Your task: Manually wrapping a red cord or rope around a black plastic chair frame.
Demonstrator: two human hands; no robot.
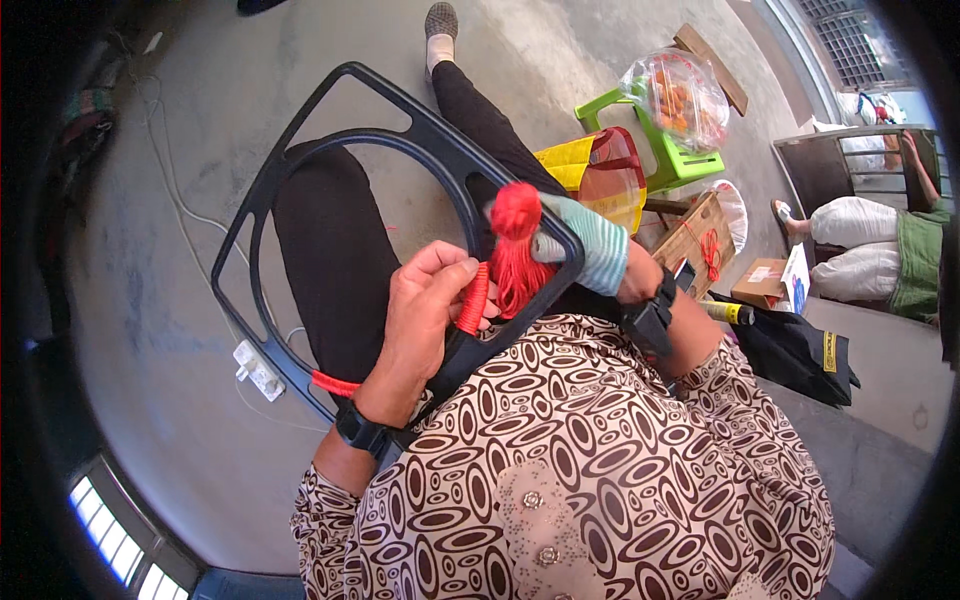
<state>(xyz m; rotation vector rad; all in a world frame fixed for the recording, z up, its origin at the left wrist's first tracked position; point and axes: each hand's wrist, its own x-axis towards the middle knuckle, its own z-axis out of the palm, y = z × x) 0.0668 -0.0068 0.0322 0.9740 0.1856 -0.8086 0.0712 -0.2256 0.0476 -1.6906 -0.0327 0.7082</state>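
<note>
A black plastic frame point(345, 95) with a round opening rests across my lap. Bright red cord point(474, 300) is wound in tight coils around one of its bars. My left hand point(420, 315) is bare and closed on this wrapped part, thumb and fingers against the coils. In a white and green striped glove, my right hand point(592, 245) grips a bundle of red cord point(516, 210), knotted in a ball at the top with loose strands hanging below. The fingertips of the gloved hand are partly hidden behind the bundle. More red cord point(336, 384) wraps the frame near my left wrist.
A green stool point(680, 160) carries a clear bag of orange pieces point(678, 100). Nearby are a yellow and red bag point(600, 170), a wooden box point(695, 235) and a black bag point(790, 350). Another person sits at right. A white power strip point(258, 370) lies on the floor.
</note>
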